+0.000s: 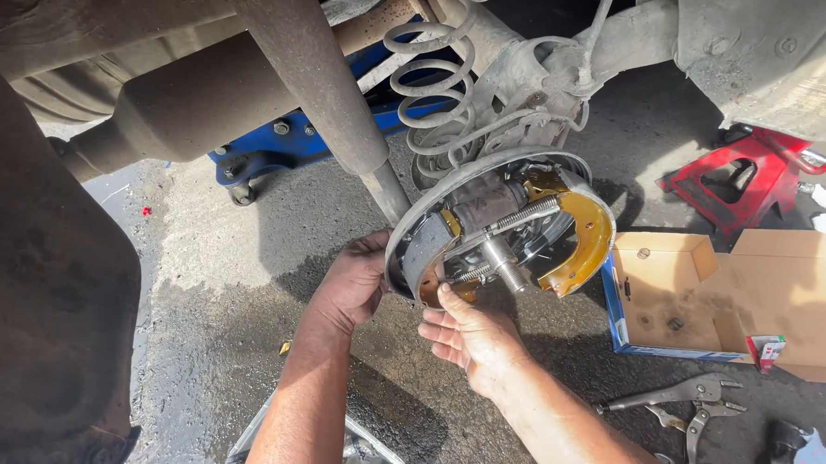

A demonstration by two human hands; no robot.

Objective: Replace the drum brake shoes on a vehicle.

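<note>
While your left hand [348, 283] cups the rear edge of the round backing plate [411, 230], its fingers curl behind the rim where you cannot see them, so only the grip on the plate edge is plain. Your right hand [469, 334] sits just below the brake assembly [506, 233], palm up and fingers loosely spread; the thumb presses up against the lower part of the shoe near the bottom spring [471, 275], and nothing is closed inside that hand.

The assembly hangs on the axle end under the car, tilted toward you. You can see 2 brake shoes: the yellowish one [588, 243] on the far side and a grey-brown one [430, 250] by your left hand, with a coiled return spring [522, 214] across the top and the spindle [502, 261] poking out in the middle.

Above it stands the suspension coil spring [430, 83]. An open cardboard box [713, 293] lies on the asphalt to your right, locking pliers [680, 397] near your right forearm, a red jack stand [740, 176] beyond the box, and a blue floor jack [279, 145] behind.
</note>
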